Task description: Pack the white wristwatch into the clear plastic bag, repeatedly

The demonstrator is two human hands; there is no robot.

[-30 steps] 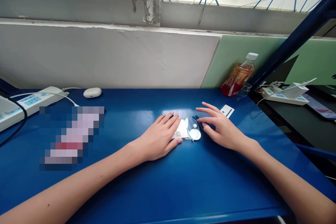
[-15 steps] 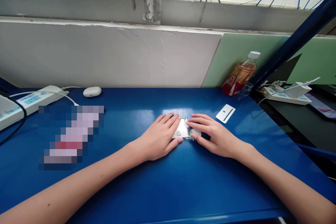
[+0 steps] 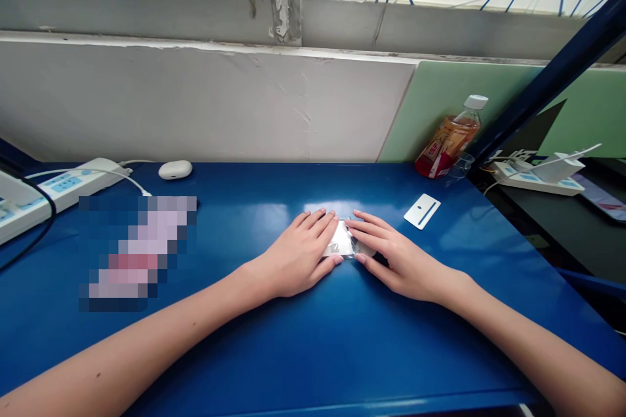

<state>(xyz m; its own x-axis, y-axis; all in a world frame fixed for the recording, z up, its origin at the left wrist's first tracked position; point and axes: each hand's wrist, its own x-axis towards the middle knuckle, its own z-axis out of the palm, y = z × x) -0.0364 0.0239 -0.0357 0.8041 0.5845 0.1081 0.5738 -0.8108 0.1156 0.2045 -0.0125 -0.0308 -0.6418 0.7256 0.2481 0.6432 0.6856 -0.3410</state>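
Observation:
A small white packet in clear plastic wrap point(image 3: 341, 241) lies flat on the blue table point(image 3: 313, 339). My left hand point(image 3: 303, 253) rests over its left part, fingers stretched out, pressing it to the surface. At its right end, my right hand point(image 3: 398, 254) arches with fingers apart, the fingertips touching the edge of the clear wrap. Under the right palm a pale round object point(image 3: 366, 248) shows in part; my fingers cover the rest, and I cannot tell what it is. A white card with a dark stripe point(image 3: 422, 211) lies beyond my right hand.
A bottle of reddish drink point(image 3: 448, 137) stands at the back right beside a slanting blue post point(image 3: 548, 78). A white earbud case point(image 3: 175, 170) sits at the back left, near a power strip point(image 3: 73, 186) with cables. A pixelated blurred item point(image 3: 151, 241) lies on the left.
My right hand has come down slightly over the round object, covering more of it. The left hand stays on the packet. The whole view has shifted a little.

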